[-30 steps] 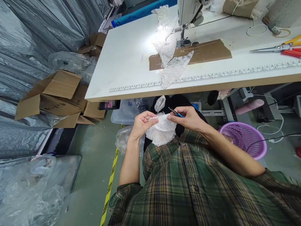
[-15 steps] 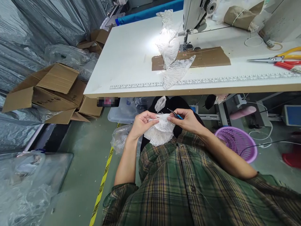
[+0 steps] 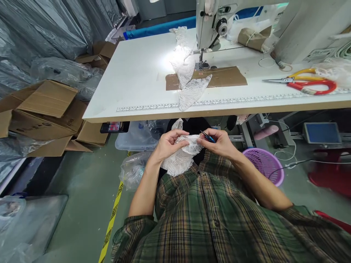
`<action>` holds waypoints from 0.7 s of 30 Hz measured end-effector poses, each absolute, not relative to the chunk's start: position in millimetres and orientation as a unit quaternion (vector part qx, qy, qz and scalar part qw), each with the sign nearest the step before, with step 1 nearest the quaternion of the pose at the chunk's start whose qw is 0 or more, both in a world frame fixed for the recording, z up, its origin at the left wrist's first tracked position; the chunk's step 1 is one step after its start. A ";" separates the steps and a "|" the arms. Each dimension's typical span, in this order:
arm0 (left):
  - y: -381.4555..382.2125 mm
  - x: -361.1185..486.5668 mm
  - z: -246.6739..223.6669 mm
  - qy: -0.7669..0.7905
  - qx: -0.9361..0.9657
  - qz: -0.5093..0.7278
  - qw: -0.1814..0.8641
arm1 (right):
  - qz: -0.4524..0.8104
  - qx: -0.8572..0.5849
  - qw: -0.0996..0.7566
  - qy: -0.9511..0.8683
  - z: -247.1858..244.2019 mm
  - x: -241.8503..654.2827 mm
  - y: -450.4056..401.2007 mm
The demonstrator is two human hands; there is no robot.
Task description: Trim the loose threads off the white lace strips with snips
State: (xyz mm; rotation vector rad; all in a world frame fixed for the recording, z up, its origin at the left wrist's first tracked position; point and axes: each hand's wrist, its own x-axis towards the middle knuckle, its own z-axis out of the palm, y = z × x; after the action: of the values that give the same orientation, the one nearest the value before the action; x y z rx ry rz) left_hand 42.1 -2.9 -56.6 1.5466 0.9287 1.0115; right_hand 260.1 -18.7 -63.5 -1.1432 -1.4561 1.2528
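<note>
Over my lap, a piece of white lace [image 3: 179, 160] is stretched between both hands below the table edge. My left hand [image 3: 168, 147] pinches its left side with thumb and fingers. My right hand [image 3: 221, 144] grips the lace's right edge and also holds small blue thread snips [image 3: 209, 137], their dark tips pointing up and left. A narrow end of the lace rises behind my left fingers. Above, on the table, a strip of white lace [image 3: 193, 91] lies beside the sewing machine's needle area, its pointed end near the front edge.
The sewing machine [image 3: 205, 25] stands on the white table [image 3: 131, 80]. Yellow-and-red-handled scissors [image 3: 309, 82] lie at right, near a tied brown bundle [image 3: 253, 38]. Below are a purple basket [image 3: 264, 166] and a clear plastic bin [image 3: 131, 137]. Cardboard boxes [image 3: 49, 106] stand at left.
The view has shifted right, showing more of the machine and scissors. The lace in my hands has been turned and bunched slightly; both hands keep hold of it, the snips still in my right.
</note>
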 end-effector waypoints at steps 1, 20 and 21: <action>-1.4 43.3 -56.2 0.385 0.645 0.417 0.511 | 0.495 -0.456 0.443 -0.592 -62.7 262.0 -18.8; 58.0 109.9 24.8 0.369 0.634 0.568 0.374 | 0.305 -0.519 0.582 -0.546 33.9 331.2 91.9; 53.7 105.9 19.5 0.380 0.630 0.583 0.344 | 0.281 -0.542 0.568 -0.552 33.0 340.6 101.4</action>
State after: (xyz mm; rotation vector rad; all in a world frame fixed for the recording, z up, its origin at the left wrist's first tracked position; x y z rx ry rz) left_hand 105.9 53.7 19.5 1.6371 0.9863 1.5151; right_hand 340.6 101.4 33.0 -1.2742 -1.2960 0.6594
